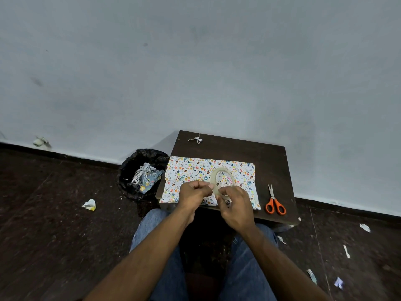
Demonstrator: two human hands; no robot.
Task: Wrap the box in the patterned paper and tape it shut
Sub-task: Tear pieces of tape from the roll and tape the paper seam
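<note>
head view: the right hand (pixel 235 206) grips a tape roll (pixel 222 180) over the patterned paper (pixel 191 170), which lies along the tabletop's (pixel 271 157) left edge. the left hand (pixel 194 193) pinches the tape's end. scissors (pixel 275 202) lie near the right edge.

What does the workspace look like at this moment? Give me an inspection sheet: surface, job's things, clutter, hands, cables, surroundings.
Surface: small dark wooden table, pushed against the wall.
Job's things: patterned paper lies on the table, no bare box visible; roll of clear tape held above it; orange-handled scissors lie to the right of the paper.
Clutter: paper scrap at the table's far edge; crumpled paper piece and smaller scraps on the floor.
Hands: left hand pinches at the tape's edge; right hand grips the roll.
Cables: nothing seen.
Surroundings: black-lined waste bin holding paper offcuts, left of the table; pale wall; dark floor.
</note>
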